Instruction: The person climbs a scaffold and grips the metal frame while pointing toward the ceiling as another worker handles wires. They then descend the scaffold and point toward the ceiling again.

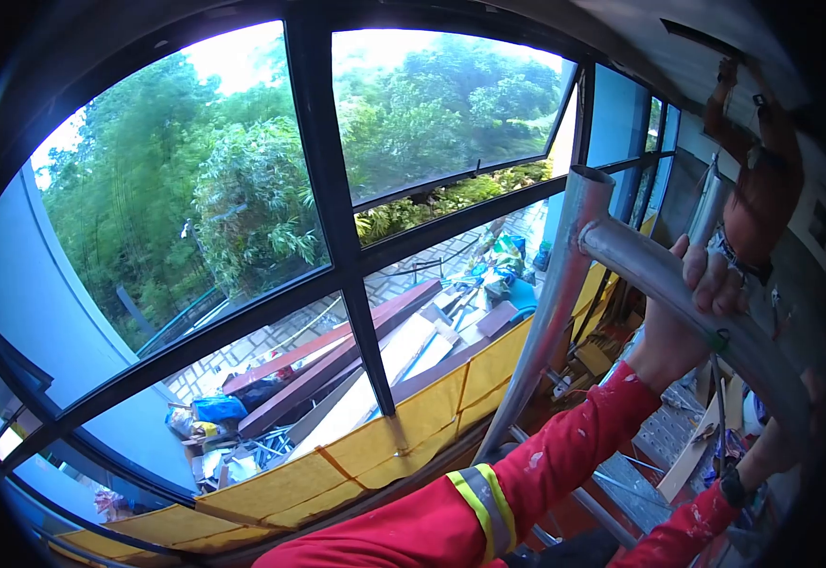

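A grey metal scaffold frame [550, 312] rises in front of me, with a straight upright and a curved tube joined near its open top. My left hand [711, 282], in a red sleeve with a reflective band, has its fingers wrapped over the curved tube. A loop of green wire [719, 339] circles that tube just below the hand. Farther down the curve, at the dark right edge of the view, my right hand [796, 431] is closed at the tube; its fingers show only in part. A dark watch [733, 487] sits on the right wrist.
Dark-framed windows [342, 275] span the left and centre, one pane tilted outward. Yellow sheeting [422, 426] lines the sill. Boards [337, 364] and debris lie outside. At right, another person [763, 189] reaches to the ceiling. Metal platforms [650, 454] and planks [692, 454] are below.
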A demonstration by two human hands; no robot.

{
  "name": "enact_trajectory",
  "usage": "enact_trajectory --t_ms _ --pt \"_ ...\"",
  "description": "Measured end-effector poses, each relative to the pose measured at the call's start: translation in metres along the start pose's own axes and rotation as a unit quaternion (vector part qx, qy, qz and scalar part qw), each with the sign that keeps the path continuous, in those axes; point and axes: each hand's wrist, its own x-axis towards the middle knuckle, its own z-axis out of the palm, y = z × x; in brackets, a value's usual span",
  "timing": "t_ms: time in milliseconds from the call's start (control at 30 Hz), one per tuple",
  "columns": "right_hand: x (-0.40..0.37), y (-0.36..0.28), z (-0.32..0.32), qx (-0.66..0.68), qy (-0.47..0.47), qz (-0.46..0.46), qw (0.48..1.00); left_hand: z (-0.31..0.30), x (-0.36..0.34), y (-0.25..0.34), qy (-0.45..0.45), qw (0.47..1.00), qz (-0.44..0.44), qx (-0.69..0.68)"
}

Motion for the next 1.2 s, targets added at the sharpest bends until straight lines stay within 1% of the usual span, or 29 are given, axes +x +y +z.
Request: enact_trajectory --t_ms 33,67,100,133,167,233,300,400,500,567,600,667,700,767,833,900,967,1000,1067,1100,1167,1200 --pt "0.002 -0.003 0.002 0.239 0.002 0.039 0.97 -0.011 0.003 0.0 -0.032 0.999 0.002 0.007" --pt "0.009 -0.015 0.002 0.463 0.023 0.075 0.883 -0.014 0.006 0.0 -0.064 0.998 0.005 0.014" --pt "0.014 -0.028 0.001 0.793 0.022 0.126 0.595 -0.017 0.005 -0.001 -0.062 0.998 0.003 0.014" --pt "0.018 -0.033 -0.001 0.906 0.012 0.139 0.4 -0.016 0.005 0.0 -0.061 0.998 0.002 0.016" --pt "0.022 -0.037 -0.002 0.97 0.01 0.161 0.183 -0.015 0.005 0.0 -0.06 0.998 0.001 0.018" --pt "0.024 -0.036 -0.005 0.97 0.007 0.176 0.167 -0.015 0.005 0.0 -0.064 0.998 0.002 0.018" --pt "0.023 -0.036 -0.005 0.97 0.025 0.187 0.151 -0.015 0.005 0.0 -0.064 0.998 0.002 0.019" --pt "0.023 -0.038 -0.004 0.971 0.032 0.179 0.157 -0.016 0.004 0.001 -0.059 0.998 -0.001 0.018" --pt "0.035 -0.07 -0.013 0.971 0.004 0.167 0.17 -0.014 0.004 0.001 -0.057 0.998 -0.002 0.014" --pt "0.037 -0.076 -0.016 0.971 -0.007 0.175 0.161 -0.01 0.003 0.001 -0.054 0.998 -0.003 0.013" --pt "0.034 -0.07 -0.018 0.971 -0.007 0.185 0.15 -0.007 0.001 0.002 -0.031 0.999 -0.005 0.01" --pt "0.039 -0.079 -0.017 0.977 -0.032 0.15 0.148 0.005 -0.003 0.002 0.014 1.0 -0.01 0.003" --pt "0.041 -0.083 -0.011 0.981 -0.056 0.103 0.157 0.001 -0.001 0.001 -0.017 1.0 -0.007 -0.001" --pt "0.043 -0.087 -0.01 0.98 -0.088 0.067 0.166 -0.009 0.004 0.0 -0.078 0.997 0.001 -0.008" --pt "0.04 -0.083 -0.013 0.978 -0.102 0.073 0.169 -0.014 0.004 0.0 -0.081 0.997 -0.002 -0.01" --pt "0.041 -0.085 -0.01 0.976 -0.115 0.049 0.177 -0.014 0.004 0.0 -0.081 0.997 -0.003 -0.011" --pt "0.032 -0.074 -0.006 0.983 -0.087 0.057 0.15 -0.014 0.004 0.0 -0.078 0.997 -0.002 -0.012" --pt "0.018 -0.053 -0.004 0.988 -0.052 0.085 0.118 -0.013 0.004 0.0 -0.078 0.997 -0.002 -0.012" --pt "0.013 -0.045 -0.004 0.991 -0.024 0.094 0.088 -0.013 0.004 0.0 -0.078 0.997 -0.001 -0.011" --pt "0.013 -0.04 -0.002 0.993 -0.032 0.075 0.09 -0.013 0.004 0.0 -0.079 0.997 -0.002 -0.01" --pt "0.023 -0.048 0.0 0.984 -0.067 0.027 0.165 -0.012 0.004 0.0 -0.082 0.997 -0.004 -0.009" --pt "0.028 -0.051 0.002 0.967 -0.093 -0.001 0.236 -0.011 0.004 0.0 -0.08 0.997 -0.003 -0.009"
